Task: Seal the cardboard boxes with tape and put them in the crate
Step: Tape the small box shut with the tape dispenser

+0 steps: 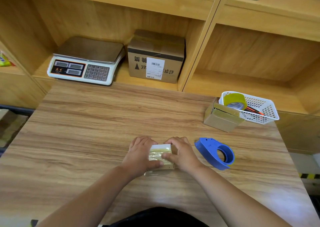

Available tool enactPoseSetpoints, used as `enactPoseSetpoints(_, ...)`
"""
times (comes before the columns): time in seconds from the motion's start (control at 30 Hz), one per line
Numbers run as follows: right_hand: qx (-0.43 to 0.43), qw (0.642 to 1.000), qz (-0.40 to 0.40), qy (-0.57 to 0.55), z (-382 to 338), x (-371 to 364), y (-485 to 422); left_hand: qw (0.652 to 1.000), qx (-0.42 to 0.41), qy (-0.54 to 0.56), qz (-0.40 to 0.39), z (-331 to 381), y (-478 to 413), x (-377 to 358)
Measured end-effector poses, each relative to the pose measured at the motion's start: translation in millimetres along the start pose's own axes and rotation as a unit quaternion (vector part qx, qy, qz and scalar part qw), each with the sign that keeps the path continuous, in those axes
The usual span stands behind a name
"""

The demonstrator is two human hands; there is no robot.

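Note:
A small cardboard box [160, 155] with shiny clear tape across its top lies on the wooden table [86, 131], near the front middle. My left hand [141, 155] holds its left side, fingers curled over the far edge and thumb along the near edge. My right hand [181, 155] grips its right side, thumb pressing on the tape. A blue tape dispenser [214, 153] lies just right of my right hand. A second small cardboard box [222, 118], taped on top, sits at the back right.
A white mesh basket [259, 112] with a yellowish tape roll [235, 101] and pens stands at the table's back right. On the shelf behind are a weighing scale [84, 62] and a larger labelled cardboard box [155, 57].

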State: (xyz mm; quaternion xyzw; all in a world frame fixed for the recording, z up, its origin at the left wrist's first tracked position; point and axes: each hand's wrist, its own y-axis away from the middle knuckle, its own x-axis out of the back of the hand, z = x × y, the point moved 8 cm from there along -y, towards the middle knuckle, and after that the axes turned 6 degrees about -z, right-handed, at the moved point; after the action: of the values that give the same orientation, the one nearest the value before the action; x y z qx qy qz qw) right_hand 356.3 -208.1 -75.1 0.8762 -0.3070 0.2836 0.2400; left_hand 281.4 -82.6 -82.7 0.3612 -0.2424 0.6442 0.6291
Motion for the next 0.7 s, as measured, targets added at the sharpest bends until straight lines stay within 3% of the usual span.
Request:
enactPoseSetpoints(0.1,0.036,0.997,-0.036,0.063,-6.7,-2.9,1.9,1.0,-0.011,0.006,0.001,-0.3,0.5,-1.3)
enactPoseSetpoints(0.37,0.047,0.996,-0.029,0.076,-4.2,-5.4,8.0,0.995,-0.014,0.07,0.066,-1.3,-0.9,8.9)
enactPoseSetpoints(0.6,0.07,0.987,-0.028,0.144,-16.0,-9.3,4.8,0.993,-0.056,0.043,0.098,7.2,-1.3,17.5)
enactPoseSetpoints(0.7,0.063,0.982,0.011,0.176,-20.4,-7.5,4.1,0.992,-0.062,0.028,0.104,9.6,-1.0,17.1)
